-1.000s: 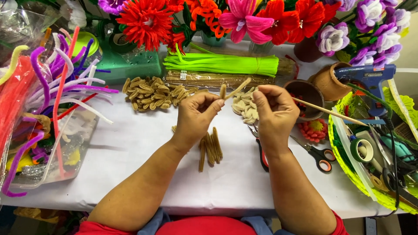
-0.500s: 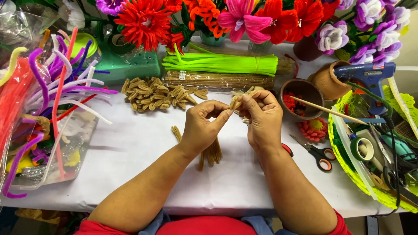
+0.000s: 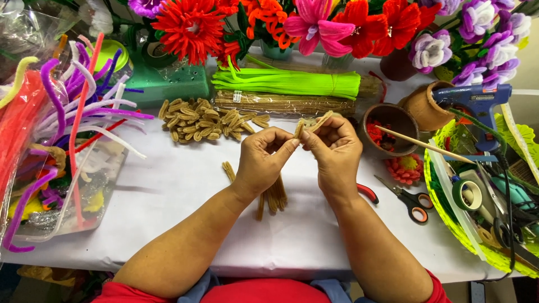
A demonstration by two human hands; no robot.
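1. The left hand (image 3: 264, 160) and the right hand (image 3: 334, 151) meet above the middle of the table, fingertips together, both pinched shut on one tan pipe cleaner (image 3: 312, 122) that is folded between them.
2. The folded piece sticks up and to the right out of the fingertips, held clear of the white table cover (image 3: 168, 202).
3. Directly under the hands lies a small bunch of straight tan pipe cleaner lengths (image 3: 274, 193), partly hidden by the left wrist.
4. Just right of the right wrist a red-handled tool (image 3: 368, 192) shows only its handle, and beside it lies a pair of scissors (image 3: 412, 201) with orange and black grips.
5. Behind the left hand sits a heap of small folded tan loops (image 3: 205, 120).
6. Farther back lie a wrapped bundle of tan pipe cleaners (image 3: 281, 102) and, touching it behind, a bundle of bright green pipe cleaners (image 3: 292, 83).
7. Near the right hand stands a brown bowl (image 3: 393, 120) holding red bits, with a thin wooden skewer (image 3: 426, 147) resting across its rim.
8. To the right, a blue glue gun (image 3: 477, 104) rests beside a tipped clay pot (image 3: 424, 106), above a green basket (image 3: 449, 224) of tools and tape rolls.
9. At the left edge, a clear tray (image 3: 84, 202) holds loose pipe cleaners in purple, white, red and yellow.
10. Finished pipe-cleaner flowers (image 3: 191, 25) in red, pink, orange and purple line the back.
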